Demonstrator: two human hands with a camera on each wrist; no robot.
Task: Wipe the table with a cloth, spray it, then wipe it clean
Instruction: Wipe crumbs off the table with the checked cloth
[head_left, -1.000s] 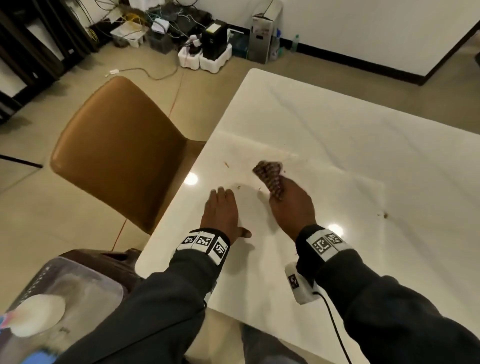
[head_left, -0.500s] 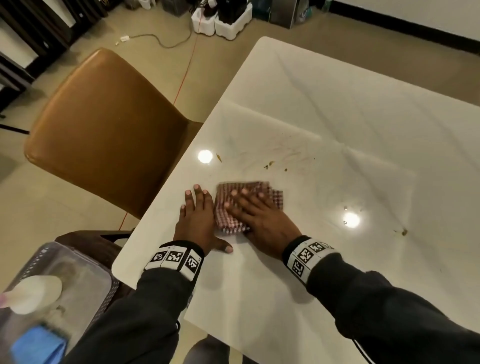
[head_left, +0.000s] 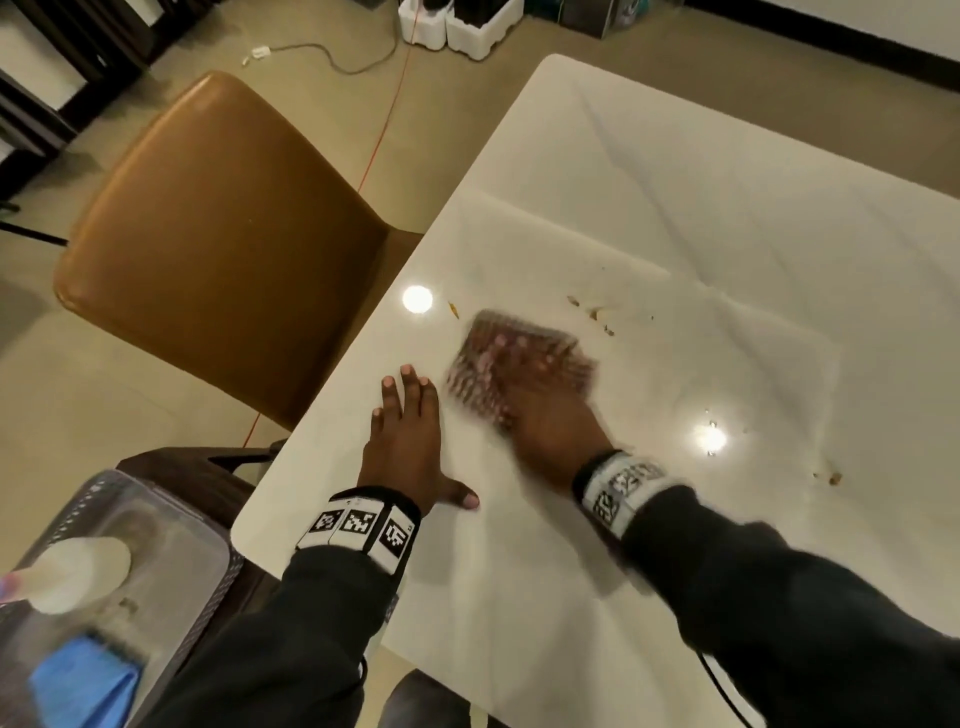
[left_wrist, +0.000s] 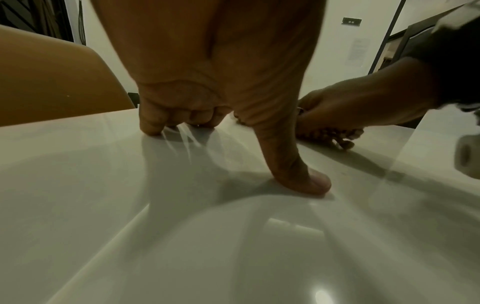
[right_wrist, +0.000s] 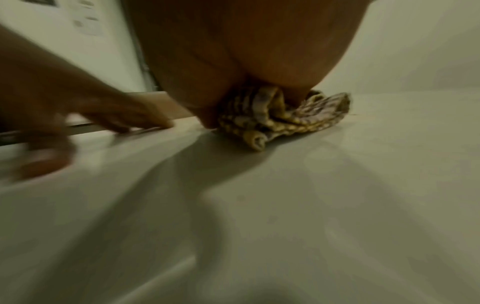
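Fingers of the right hand lie spread and nearly flat, pressing one checked cloth onto the white surface; motion blur hides how hard they bear on it. Just left of them, the left hand rests palm-down, fingers straight and close together, thumb splayed, holding nothing. A few crumbs lie just beyond the fingertips. Down beside the left wrist, one clear bin holds a white bottle and something blue. One tan chair stands nearby.
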